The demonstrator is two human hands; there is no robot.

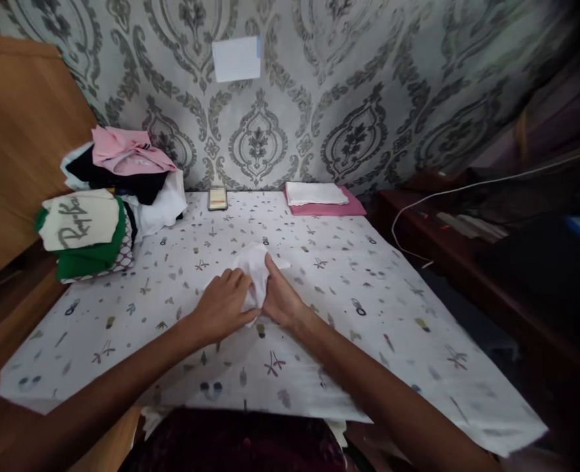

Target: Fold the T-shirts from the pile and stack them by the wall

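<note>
Head view: white cloth (258, 265) between hands, over middle of table (393, 295) – whether touching tabletop, cannot tell. Left hand (225, 300) gripping it with curled fingers, right hand (281, 296) pinching opposite side, thumb up. Long axis roughly near-to-far; one corner pokes toward table's right edge. Cloth plain, bunched, creased.

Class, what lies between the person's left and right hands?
In the head view, a bunched white cloth lies between the left hand and right hand, held by both.
</note>
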